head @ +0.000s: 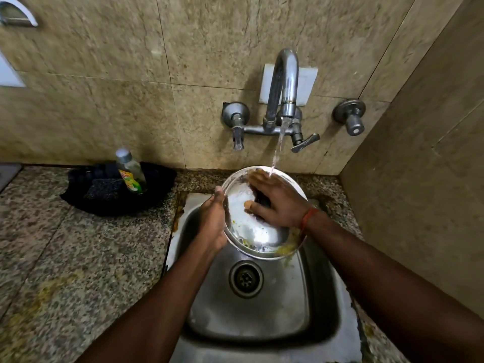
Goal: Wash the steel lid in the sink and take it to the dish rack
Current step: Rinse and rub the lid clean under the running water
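Two hands (pixel 213 218) (pixel 277 203), one steel lid (pixel 251 231), one sink (pixel 251 318), one tap (pixel 284 82), one bottle (pixel 130 171), and one dark scrub pad (pixel 104 188).
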